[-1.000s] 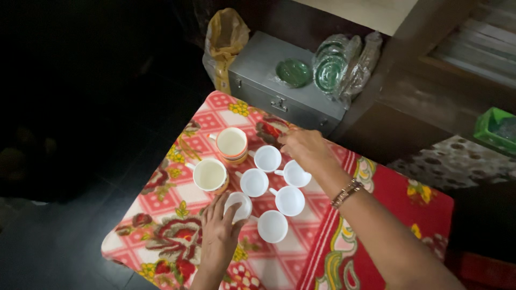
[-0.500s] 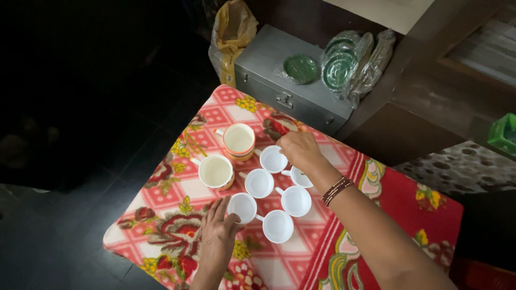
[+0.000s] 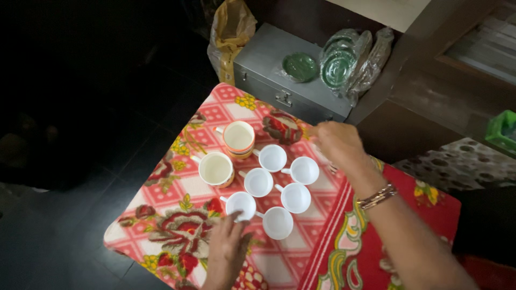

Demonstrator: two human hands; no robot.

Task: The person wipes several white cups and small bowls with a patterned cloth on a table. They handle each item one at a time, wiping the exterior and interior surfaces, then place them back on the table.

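Several small white cups stand in two rows on a red floral cloth (image 3: 172, 231). My left hand (image 3: 228, 249) rests on the cloth, its fingertips at the near rim of the front-left white cup (image 3: 240, 204). My right hand (image 3: 336, 142), with a bracelet at the wrist, hovers over the cloth just right of the far-right white cup (image 3: 304, 170) and holds nothing. Two larger cream mugs with orange bands (image 3: 238, 138) (image 3: 215, 169) stand left of the white cups.
A grey metal box (image 3: 269, 59) stands beyond the cloth with a green plate (image 3: 300, 66) and wrapped green plates (image 3: 337, 65) on it. A yellow bag (image 3: 231, 27) leans at its left. A green basket (image 3: 504, 131) is at far right. Dark floor lies left.
My right hand has let go of the far-right white cup and moved right and up. My left hand has slid back toward me from the front-left cup.
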